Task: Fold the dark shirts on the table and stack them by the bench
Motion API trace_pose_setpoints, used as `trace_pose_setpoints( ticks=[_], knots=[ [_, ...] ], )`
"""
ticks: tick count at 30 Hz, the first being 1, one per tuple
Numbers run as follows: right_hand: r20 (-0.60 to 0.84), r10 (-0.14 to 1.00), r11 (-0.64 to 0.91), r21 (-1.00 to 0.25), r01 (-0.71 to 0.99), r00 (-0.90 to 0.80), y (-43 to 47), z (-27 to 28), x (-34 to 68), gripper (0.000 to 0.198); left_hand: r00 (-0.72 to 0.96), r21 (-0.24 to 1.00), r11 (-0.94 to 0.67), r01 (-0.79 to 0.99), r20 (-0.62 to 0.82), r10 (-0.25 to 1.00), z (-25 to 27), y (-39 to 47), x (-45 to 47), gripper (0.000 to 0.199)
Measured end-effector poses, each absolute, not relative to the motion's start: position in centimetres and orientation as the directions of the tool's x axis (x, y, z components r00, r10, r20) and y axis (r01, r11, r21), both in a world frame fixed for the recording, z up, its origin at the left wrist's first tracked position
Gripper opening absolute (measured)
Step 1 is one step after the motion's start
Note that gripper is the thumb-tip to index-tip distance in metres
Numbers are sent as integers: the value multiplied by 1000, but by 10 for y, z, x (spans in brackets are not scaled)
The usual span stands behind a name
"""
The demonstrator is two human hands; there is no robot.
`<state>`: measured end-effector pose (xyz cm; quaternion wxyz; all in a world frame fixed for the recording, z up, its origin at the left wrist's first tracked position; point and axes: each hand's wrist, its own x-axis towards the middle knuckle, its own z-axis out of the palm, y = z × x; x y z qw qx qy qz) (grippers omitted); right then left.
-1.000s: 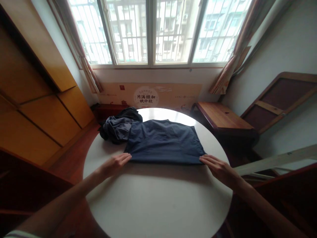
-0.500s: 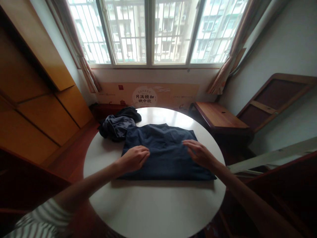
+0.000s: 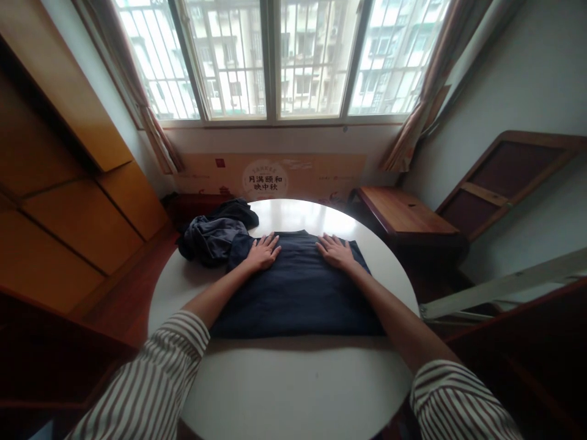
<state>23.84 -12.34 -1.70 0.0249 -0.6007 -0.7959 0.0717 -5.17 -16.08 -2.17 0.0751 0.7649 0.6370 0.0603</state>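
A dark navy piece of clothing [image 3: 298, 299] lies spread and folded on a round white table [image 3: 298, 385]; its exact kind I cannot tell. My left hand [image 3: 263, 252] rests flat on its far left part, fingers spread. On the far right part lies my right hand [image 3: 337, 250], palm down with the fingers stretched out. Neither hand grips the cloth. Beside its far left corner sits a crumpled heap of dark grey and black clothes [image 3: 215, 235], touching or nearly touching it.
Beyond the table stand a printed cardboard panel [image 3: 312, 174] and a barred window [image 3: 312, 61]. A low wooden table [image 3: 408, 211] is at the right, near a leaning wooden frame [image 3: 486, 189]. Yellow-brown cabinets [image 3: 82, 226] line the left side.
Both hands have moved away from me to the far part of the navy cloth and now lie flat with spread fingers. The cloth looks smoother; the clothes heap stays put.
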Motion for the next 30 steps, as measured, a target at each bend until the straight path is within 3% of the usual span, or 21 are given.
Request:
trace_pose_setpoints(
  ticks=[7, 10, 14, 19, 22, 25, 28, 30],
  knots=[
    [-53, 968, 237, -128, 963, -245, -117, -11, 258, 60, 54, 198, -55, 979, 15, 998, -19, -154, -47, 72],
    [49, 956, 291, -90, 952, -288, -133, -1, 255, 61, 107, 146, -126, 981, 128, 986, -8, -174, -47, 59],
    [165, 867, 483, -44, 875, -470, -190, 7, 258, 58, 212, 83, -253, 964, 339, 917, 4, -241, -68, 44],
    [147, 829, 552, -56, 832, -540, -271, -12, 291, 56, 25, 148, -108, 983, 475, 880, -9, -333, -119, 45],
    [196, 840, 523, -40, 851, -506, -289, -28, 317, 54, -134, 251, 37, 967, 380, 915, -20, -358, -139, 59],
    [213, 854, 496, -53, 867, -475, -289, -33, 327, 53, -238, 441, 126, 889, 210, 948, -18, -358, -145, 61],
    [254, 861, 482, -129, 866, -441, -283, -20, 310, 51, -253, 723, 204, 660, -43, 967, -5, -343, -143, 61],
    [289, 846, 523, -283, 804, -448, -280, -3, 284, 49, -152, 853, 279, 441, -235, 960, 6, -331, -139, 61]
  ],
)
